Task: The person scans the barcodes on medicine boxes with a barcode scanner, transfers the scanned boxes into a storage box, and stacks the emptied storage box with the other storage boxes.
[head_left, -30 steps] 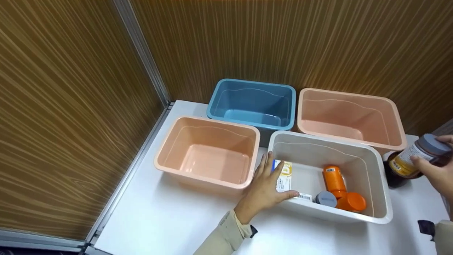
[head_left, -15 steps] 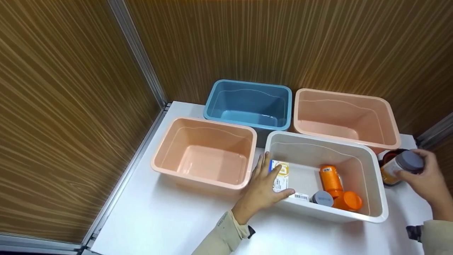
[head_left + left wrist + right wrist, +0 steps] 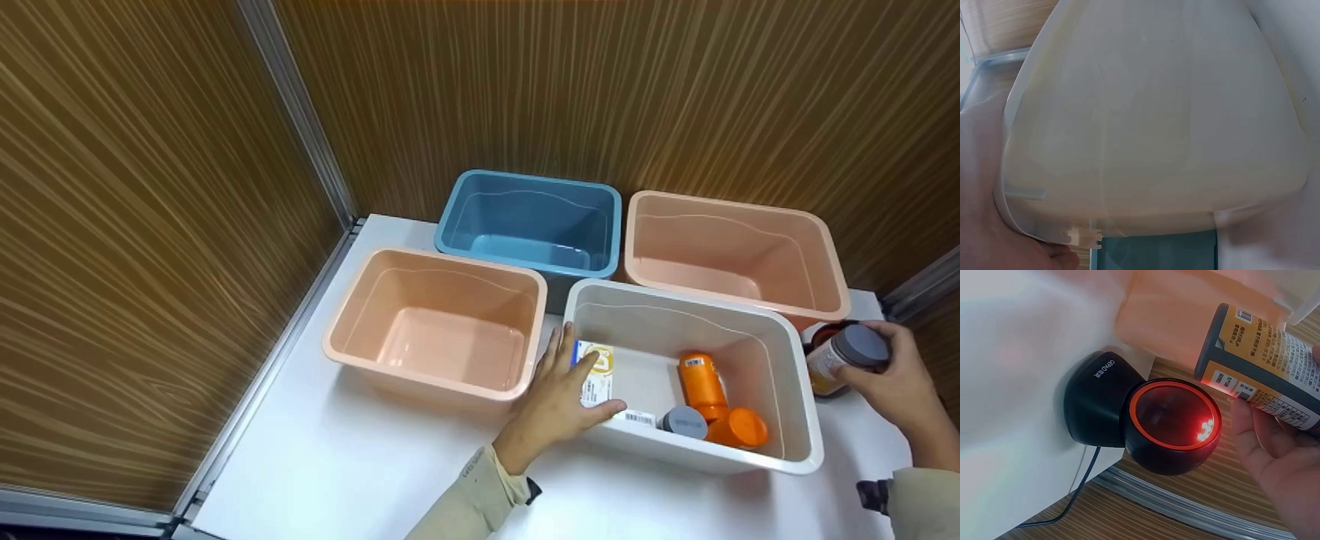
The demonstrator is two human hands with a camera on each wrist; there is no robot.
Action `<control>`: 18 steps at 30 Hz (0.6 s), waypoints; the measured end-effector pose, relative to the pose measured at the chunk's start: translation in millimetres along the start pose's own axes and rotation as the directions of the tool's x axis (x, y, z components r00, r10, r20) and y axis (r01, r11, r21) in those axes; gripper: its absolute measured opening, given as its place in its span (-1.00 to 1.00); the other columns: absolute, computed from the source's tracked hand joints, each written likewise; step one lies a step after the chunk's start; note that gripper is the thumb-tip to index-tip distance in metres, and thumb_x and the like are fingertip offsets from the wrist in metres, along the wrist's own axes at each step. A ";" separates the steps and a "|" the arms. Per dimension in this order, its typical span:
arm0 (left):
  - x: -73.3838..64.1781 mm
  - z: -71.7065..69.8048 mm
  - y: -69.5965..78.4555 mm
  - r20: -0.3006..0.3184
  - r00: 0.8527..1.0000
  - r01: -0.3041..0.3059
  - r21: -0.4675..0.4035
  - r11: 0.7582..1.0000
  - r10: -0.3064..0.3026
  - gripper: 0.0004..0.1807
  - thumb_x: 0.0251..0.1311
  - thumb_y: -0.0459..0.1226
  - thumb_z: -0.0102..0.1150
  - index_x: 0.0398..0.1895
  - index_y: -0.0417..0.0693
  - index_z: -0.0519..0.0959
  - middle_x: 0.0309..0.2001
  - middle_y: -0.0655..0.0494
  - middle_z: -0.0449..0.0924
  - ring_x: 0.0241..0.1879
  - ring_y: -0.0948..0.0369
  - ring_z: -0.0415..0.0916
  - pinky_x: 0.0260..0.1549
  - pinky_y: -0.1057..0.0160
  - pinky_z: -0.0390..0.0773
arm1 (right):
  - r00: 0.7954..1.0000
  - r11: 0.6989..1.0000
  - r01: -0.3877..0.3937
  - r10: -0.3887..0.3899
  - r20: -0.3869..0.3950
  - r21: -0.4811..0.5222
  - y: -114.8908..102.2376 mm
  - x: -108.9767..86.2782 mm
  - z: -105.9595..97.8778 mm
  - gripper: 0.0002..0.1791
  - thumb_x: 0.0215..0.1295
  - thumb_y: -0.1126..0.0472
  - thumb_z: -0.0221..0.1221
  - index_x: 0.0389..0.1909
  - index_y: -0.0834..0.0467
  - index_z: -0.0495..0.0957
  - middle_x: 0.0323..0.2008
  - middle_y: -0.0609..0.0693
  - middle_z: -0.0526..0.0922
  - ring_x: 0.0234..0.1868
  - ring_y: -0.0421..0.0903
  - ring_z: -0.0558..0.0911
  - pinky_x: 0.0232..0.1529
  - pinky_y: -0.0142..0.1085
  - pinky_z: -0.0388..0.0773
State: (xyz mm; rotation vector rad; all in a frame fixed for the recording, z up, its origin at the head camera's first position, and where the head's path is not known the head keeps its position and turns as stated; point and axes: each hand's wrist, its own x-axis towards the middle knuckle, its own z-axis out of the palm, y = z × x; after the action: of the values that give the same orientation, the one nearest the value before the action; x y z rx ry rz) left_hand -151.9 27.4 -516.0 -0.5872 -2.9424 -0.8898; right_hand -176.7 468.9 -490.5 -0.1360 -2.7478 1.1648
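Note:
My right hand (image 3: 900, 382) grips a bottle (image 3: 829, 367) with a grey cap and a yellow-and-white label. In the right wrist view the bottle (image 3: 1264, 363) is tilted, its dark base close to the round, red-lit window of a black barcode scanner (image 3: 1171, 419); a gap shows between them. My left hand (image 3: 551, 397) rests with spread fingers on the front left corner of a white bin (image 3: 697, 459). In that bin lie a white-and-yellow box (image 3: 600, 375), an orange bottle (image 3: 703, 382), an orange cap (image 3: 742, 427) and a grey cap (image 3: 686, 422).
A peach bin (image 3: 435, 375) stands left of the white one. Behind are a blue bin (image 3: 536, 262) and another peach bin (image 3: 739, 202). Wood-grain panels (image 3: 480, 90) close off the back and left of the white table (image 3: 315, 450). A black cable (image 3: 1081, 495) runs from the scanner.
My right hand has brought the bottle leftward to the scanner, turning it on the way, and barely moved in the last half second. My left hand stays on the bin's corner.

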 end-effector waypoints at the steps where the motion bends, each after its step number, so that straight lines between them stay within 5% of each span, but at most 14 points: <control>1: 0.1 -0.1 0.4 0.005 1.000 0.004 0.003 1.000 -0.004 0.04 -0.08 0.53 -0.23 0.41 0.15 0.25 0.49 0.11 -0.52 0.41 0.16 -0.62 0.30 -0.03 -0.13 | 1.000 1.000 -0.007 0.007 0.007 -0.005 0.0 -0.1 -0.2 -0.17 0.08 0.37 0.24 0.34 0.23 0.02 0.17 0.35 0.15 -0.01 -0.10 0.31 -0.33 -0.61 0.33; 5: 0.1 -0.5 1.4 0.015 1.000 0.012 0.039 0.999 -0.012 0.05 -0.07 0.54 -0.27 0.43 0.15 0.20 0.49 0.09 -0.52 0.41 0.15 -0.63 0.30 -0.01 -0.09 | 0.999 0.999 -0.032 0.032 0.029 -0.014 -0.3 -0.9 0.4 -0.15 0.12 0.33 0.23 0.38 0.21 -0.02 0.21 0.37 0.11 0.09 0.16 0.27 -0.09 -0.30 0.49; 9: 0.0 -0.7 1.5 0.016 1.000 0.015 0.071 0.997 -0.016 0.09 -0.06 0.54 -0.31 0.47 0.11 0.08 0.49 0.08 -0.52 0.40 0.16 -0.65 0.30 0.01 -0.07 | 0.998 0.999 -0.047 0.048 0.040 -0.020 -0.3 -1.6 2.3 -0.13 0.14 0.30 0.23 0.40 0.23 -0.06 0.23 0.39 0.09 0.12 0.29 0.22 0.02 0.08 0.42; 13: 1.2 -0.5 2.3 0.027 0.999 0.020 0.081 0.997 -0.023 0.17 -0.06 0.53 -0.27 0.51 0.01 -0.13 0.49 0.03 -0.55 0.40 0.14 -0.63 0.29 0.02 -0.06 | 0.999 0.999 -0.038 0.039 0.038 -0.026 0.0 -2.7 2.7 -0.12 0.13 0.30 0.24 0.38 0.28 -0.07 0.22 0.40 0.10 0.09 0.31 0.23 -0.12 -0.28 0.51; 18: 2.8 -0.8 3.3 0.033 0.999 0.031 0.099 0.995 -0.035 0.21 -0.02 0.50 -0.22 0.50 -0.13 -0.19 0.48 -0.04 -0.53 0.43 0.05 -0.49 0.30 0.04 -0.03 | 0.999 0.999 -0.032 0.033 0.038 -0.032 -1.1 -2.7 3.3 -0.10 0.11 0.30 0.26 0.37 0.33 -0.07 0.21 0.43 0.11 0.05 0.31 0.24 -0.35 -0.53 0.36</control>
State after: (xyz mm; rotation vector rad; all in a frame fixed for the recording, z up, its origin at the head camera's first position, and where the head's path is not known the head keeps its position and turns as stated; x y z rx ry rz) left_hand -153.5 30.5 -513.2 -0.5562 -3.0146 -0.7396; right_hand -174.6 465.5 -492.3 -0.1639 -2.8089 1.1442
